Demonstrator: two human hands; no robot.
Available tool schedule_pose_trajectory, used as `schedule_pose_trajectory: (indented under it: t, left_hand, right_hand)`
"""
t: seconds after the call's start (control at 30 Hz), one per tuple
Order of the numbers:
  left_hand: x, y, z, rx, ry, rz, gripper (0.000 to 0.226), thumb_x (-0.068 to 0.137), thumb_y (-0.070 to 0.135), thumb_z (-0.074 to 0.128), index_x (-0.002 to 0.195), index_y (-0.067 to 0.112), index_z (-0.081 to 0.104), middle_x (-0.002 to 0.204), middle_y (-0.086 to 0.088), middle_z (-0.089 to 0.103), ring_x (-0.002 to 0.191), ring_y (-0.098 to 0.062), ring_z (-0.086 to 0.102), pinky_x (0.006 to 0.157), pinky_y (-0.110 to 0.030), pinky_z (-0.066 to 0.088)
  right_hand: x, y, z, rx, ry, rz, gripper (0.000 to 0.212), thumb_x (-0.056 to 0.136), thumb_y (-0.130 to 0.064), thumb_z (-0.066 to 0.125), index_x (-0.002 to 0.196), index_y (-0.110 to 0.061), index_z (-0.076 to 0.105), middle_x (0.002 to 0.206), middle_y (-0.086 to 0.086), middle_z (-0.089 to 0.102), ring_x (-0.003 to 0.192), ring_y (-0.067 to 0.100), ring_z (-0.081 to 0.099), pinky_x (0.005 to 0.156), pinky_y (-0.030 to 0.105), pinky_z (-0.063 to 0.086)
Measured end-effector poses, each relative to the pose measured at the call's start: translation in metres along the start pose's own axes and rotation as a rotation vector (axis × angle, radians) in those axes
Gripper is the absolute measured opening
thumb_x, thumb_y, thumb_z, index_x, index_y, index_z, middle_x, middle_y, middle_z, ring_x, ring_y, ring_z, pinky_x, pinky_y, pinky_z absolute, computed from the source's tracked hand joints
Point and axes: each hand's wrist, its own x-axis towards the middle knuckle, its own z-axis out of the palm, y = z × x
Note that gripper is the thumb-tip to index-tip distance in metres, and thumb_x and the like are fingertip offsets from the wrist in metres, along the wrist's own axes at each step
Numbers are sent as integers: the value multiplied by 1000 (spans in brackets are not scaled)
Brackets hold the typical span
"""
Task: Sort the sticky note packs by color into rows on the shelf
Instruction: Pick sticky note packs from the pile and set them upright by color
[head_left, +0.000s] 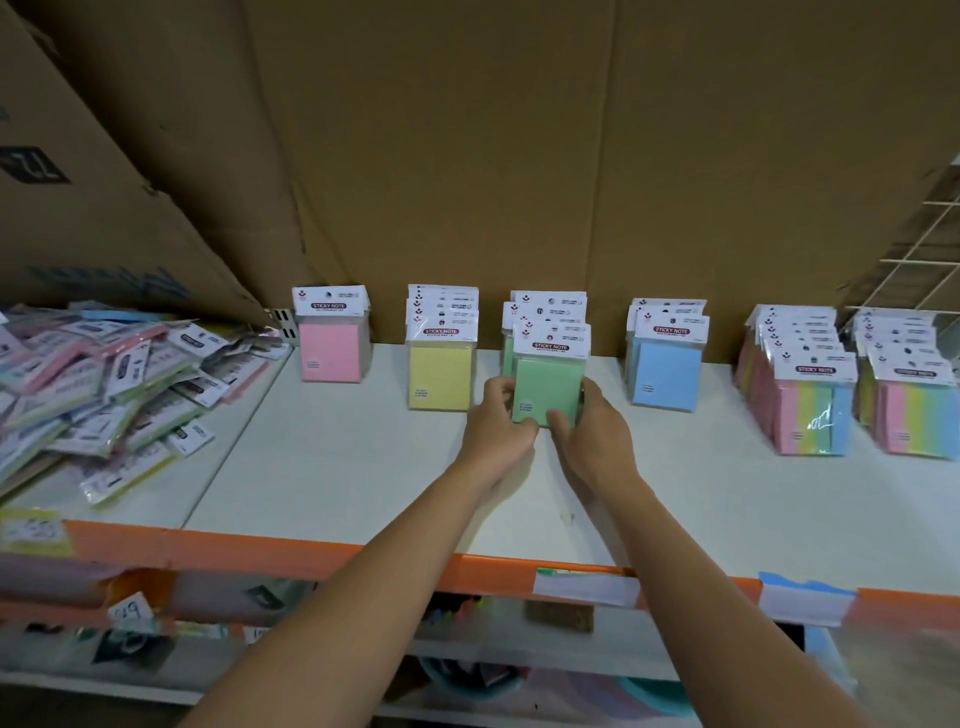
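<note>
On the white shelf (332, 467) stand rows of upright sticky note packs: pink (331, 345), yellow (440, 364), green and blue (666, 371). Both hands hold the front green pack (548, 382) upright at the head of the green row. My left hand (501, 418) grips its left edge and bottom corner. My right hand (592, 426) grips its right edge, with the thumb on the front face. A loose heap of mixed packs (104, 384) lies on the shelf's left part.
Two rows of striped multicolour packs (810, 410) stand at the right, beside a wire grid (914, 249). Cardboard sheets form the back wall, and a big box leans at the upper left. The shelf has an orange front lip (291, 551) with paper labels.
</note>
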Motion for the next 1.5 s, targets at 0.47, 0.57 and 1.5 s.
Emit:
schedule_pose_trajectory:
  t: [0.47,0.57,1.5]
  left_hand:
    - [-15,0,-10,37,-23,67,60,95,11,58,147,25,32,150,0,42,138,-17,40,83,-12,40]
    - [-46,-11,-32,18,26,105,37,97,16,54,132,23,48,133,6,55,124,-13,52,92,-19,41]
    - [-117,-128,-426,-351,378,87,39,100,10,53,70,28,71,66,3,66,56,-8,59,51,-17,48]
  right_hand:
    - [-24,-9,-15,170,54,189,46,100,-26,55,143,-17,42,142,6,53,125,22,55,95,31,48]
    - [-56,-9,-30,339,95,226,24,101,-23,53,123,-19,57,112,2,68,84,3,62,65,10,43]
    - [-133,-295,188,769,-296,-37,14,99,-7,53,90,-5,63,59,-2,61,51,11,53,49,22,45]
